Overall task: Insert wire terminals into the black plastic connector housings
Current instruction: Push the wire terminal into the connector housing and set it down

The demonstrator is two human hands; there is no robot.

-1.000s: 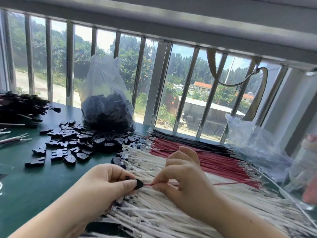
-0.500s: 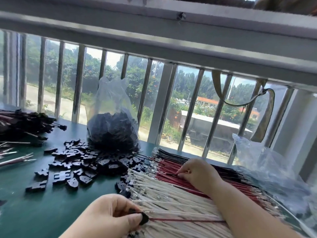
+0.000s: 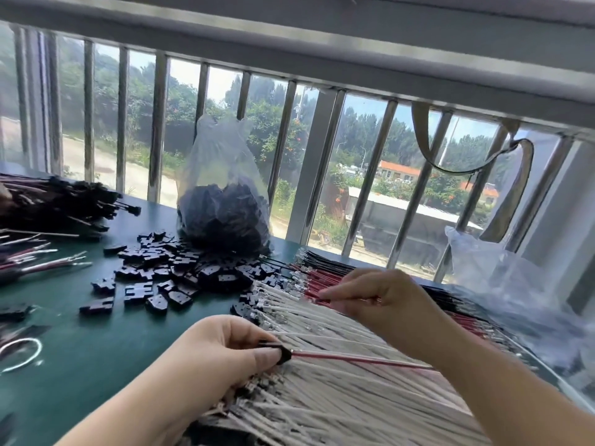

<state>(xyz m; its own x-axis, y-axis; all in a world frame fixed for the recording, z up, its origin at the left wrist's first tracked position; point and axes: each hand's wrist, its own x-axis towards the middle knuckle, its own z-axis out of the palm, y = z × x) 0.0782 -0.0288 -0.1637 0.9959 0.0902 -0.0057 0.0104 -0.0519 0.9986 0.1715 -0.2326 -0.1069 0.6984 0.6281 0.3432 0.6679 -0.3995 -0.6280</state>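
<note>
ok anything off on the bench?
Mostly tidy. Loose black connector housings lie scattered over the green table beside the plastic bag, some touching the white wire bundle. A lone white wire loop lies apart near the left edge.

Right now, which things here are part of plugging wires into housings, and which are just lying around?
In use:
left hand gripping a black housing with a red wire in it
right hand picking at the red wire bundle
loose housings

Lying about:
bagged housings
crumpled clear bag
white loop

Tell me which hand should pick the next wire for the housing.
Right hand: it already reaches the red wires, while the left hand grips the black housing.
</note>
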